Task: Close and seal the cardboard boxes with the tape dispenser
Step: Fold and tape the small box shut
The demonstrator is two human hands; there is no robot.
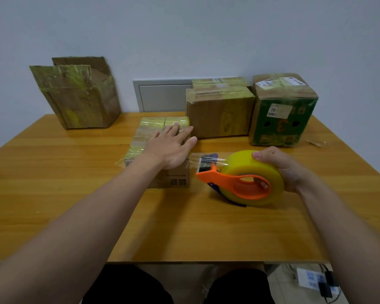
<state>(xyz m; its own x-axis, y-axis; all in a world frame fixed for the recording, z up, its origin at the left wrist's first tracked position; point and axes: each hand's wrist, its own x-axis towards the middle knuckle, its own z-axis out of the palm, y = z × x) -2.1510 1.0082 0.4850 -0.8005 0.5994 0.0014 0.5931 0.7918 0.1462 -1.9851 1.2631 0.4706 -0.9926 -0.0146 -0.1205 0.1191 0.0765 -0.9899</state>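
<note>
A left hand [171,145] lies flat, grip wide, on a small tape-wrapped box [150,126]. The right hand [280,167], grip closed, holds an orange dispenser [227,178] of yellow tape.

A wooden table [53,172] fills the middle of the frame, set against a pale wall [184,29] with a grey panel [162,97] at upper centre. A crumpled clear scrap [318,143] lies on the table near its right edge. At lower right, on the tiled floor [281,281], sits a white power strip [309,278] with a black adapter [326,289] and cables just beside it.
</note>
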